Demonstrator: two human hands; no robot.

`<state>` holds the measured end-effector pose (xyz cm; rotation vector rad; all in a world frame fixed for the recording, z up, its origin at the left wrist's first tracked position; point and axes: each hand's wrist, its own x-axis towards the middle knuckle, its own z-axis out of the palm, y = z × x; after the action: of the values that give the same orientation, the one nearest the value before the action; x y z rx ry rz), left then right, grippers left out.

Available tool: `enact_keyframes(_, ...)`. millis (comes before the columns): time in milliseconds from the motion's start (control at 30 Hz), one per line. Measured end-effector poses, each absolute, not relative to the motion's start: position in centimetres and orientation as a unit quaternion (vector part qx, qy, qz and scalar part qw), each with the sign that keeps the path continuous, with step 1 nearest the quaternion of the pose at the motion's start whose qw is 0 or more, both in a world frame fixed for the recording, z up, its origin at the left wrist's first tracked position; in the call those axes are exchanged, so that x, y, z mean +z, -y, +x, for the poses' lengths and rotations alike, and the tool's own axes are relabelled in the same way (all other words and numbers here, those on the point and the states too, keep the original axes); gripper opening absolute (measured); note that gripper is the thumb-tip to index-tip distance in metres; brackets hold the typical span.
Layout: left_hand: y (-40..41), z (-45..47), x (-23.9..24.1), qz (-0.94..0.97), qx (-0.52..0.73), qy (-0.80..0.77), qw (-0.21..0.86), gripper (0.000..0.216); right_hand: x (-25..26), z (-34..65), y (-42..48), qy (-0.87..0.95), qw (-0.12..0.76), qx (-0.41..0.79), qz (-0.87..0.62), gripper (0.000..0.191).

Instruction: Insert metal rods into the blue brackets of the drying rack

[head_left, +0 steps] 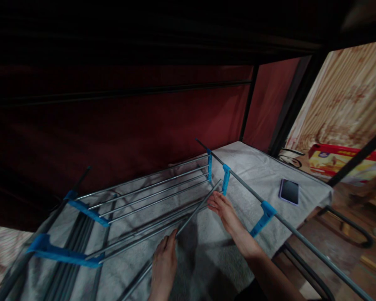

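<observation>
My left hand (164,261) is wrapped round a thin grey metal tube (196,212) that slants up to the right. Close to the tube's upper end, my right hand (222,211) has its fingers stretched out; whether they touch the tube I cannot tell. Just beyond those fingers is a blue plastic bracket (226,177) on a long side pole (247,188). Grey crossbars (150,194) of the half-built rack run left to further blue brackets (89,212). Another bracket (263,217) sits lower on the right pole, beside my right forearm.
Under the rack lies a grey cloth (247,161) covering the surface. A phone (289,192) rests on it at the right. Several loose dark tubes (70,251) lie at the left. A dark red panel (144,129) stands behind, and a red and yellow box (347,163) is farther right.
</observation>
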<state>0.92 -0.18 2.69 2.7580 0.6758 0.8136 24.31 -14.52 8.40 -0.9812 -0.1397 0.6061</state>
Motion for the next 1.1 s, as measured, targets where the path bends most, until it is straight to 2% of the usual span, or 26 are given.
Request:
enact_keyframes(267,-0.3,1.1,1.8,0.941,0.258,-0.217,0.037,0.056,8.3,25.4,14.6,0.067,0.837,0.260,-0.477,0.045)
enact_keyframes(533,-0.3,0.9,3.5,0.954,0.206,-0.218,-0.026,0.061,8.4,26.0,14.1,0.054,0.827,0.255,-0.498,0.042)
enact_keyframes(1100,0.0,1.4,5.2,0.952,0.180,-0.247,-0.007,0.061,8.4,26.6,13.6,0.045,0.827,0.273,-0.490,0.045)
